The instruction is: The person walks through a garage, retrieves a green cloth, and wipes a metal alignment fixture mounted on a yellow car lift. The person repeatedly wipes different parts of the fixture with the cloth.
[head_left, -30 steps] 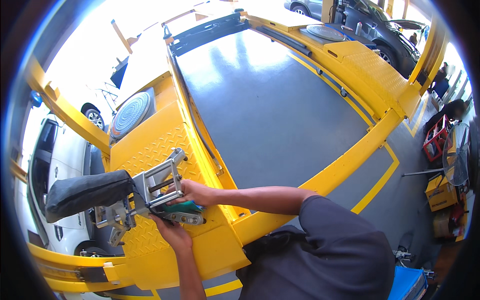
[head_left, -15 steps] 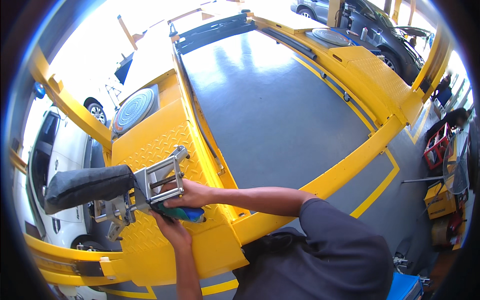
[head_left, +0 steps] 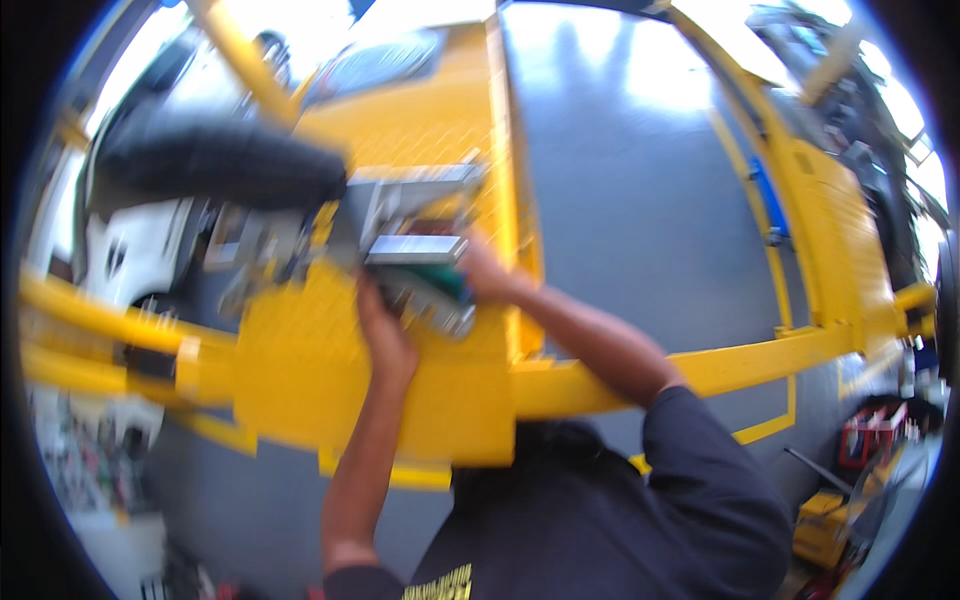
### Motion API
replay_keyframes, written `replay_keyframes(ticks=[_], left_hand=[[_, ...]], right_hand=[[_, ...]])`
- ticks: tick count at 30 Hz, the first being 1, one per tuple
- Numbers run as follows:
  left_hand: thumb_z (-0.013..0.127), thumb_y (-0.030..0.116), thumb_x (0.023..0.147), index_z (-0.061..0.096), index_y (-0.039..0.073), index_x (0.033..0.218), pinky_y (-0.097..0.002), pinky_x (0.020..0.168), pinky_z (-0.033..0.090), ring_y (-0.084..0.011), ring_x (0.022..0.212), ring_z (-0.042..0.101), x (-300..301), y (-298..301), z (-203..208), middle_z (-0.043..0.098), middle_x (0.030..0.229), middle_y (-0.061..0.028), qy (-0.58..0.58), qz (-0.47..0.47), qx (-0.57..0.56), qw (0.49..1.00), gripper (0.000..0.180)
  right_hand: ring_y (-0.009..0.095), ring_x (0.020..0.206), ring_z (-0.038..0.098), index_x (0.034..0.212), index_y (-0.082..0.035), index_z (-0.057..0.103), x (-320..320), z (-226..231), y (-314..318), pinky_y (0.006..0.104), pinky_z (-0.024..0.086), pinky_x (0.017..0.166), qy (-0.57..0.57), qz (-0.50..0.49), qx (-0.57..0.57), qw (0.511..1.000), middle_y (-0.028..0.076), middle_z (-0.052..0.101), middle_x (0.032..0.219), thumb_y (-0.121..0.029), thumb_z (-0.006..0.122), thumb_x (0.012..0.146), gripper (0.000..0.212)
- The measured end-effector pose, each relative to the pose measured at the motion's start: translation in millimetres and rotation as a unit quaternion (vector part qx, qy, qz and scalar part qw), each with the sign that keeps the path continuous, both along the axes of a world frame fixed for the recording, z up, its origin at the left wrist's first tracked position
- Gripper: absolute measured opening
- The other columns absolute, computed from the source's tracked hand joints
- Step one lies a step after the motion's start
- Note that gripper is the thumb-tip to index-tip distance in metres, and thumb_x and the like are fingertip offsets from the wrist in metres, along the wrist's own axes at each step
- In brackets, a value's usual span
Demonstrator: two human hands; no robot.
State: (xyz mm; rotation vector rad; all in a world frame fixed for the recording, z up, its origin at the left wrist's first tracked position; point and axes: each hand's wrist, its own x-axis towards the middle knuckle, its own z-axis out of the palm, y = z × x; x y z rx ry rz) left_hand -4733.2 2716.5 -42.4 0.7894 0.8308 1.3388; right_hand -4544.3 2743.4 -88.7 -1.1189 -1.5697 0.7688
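Workshop, yellow platform. Dark shirt nearest, yellow lettering too smeared to read. Left hand and right hand at silver clamp above platform; finger closure blurred, can't tell. Green item between hands. White car beyond.

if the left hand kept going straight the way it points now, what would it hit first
The left hand would probably meet the grey metal bracket just above it in the picture; blur hides whether they touch.
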Motion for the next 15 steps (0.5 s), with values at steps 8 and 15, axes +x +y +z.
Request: replay_keyframes(ticks=[8, 15], left_hand=[[0.039, 0.054, 0.114, 0.049, 0.008, 0.152, -0.0384, 0.118, 0.033, -0.0189, 0.14, 0.049, -5.9, -12.3, 17.5, 0.057, 0.15, -0.0075, 0.001, -0.015, 0.008, 1.0, 0.06], [0.039, 0.056, 0.114, 0.044, 0.009, 0.156, -0.038, 0.119, 0.032, -0.0197, 0.143, 0.045, -1.9, -13.4, 21.8, 0.053, 0.153, -0.0061, 0.01, -0.03, 0.014, 0.999, 0.063]], right_hand=[[0.015, 0.09, 0.07, 0.121, -0.001, 0.078, 25.6, 76.3, -39.4, 0.0311, 0.055, 0.084, 0.097, 0.267, -0.121, 0.951, 0.009, 0.079, 0.098, -0.046, 0.08, 0.095, 0.052], [0.023, 0.095, 0.074, 0.125, -0.001, 0.076, -17.6, 59.3, -21.8, 0.0357, 0.057, 0.094, 0.135, 0.026, -0.031, 0.99, 0.013, 0.079, 0.105, -0.042, 0.082, 0.093, 0.051]])
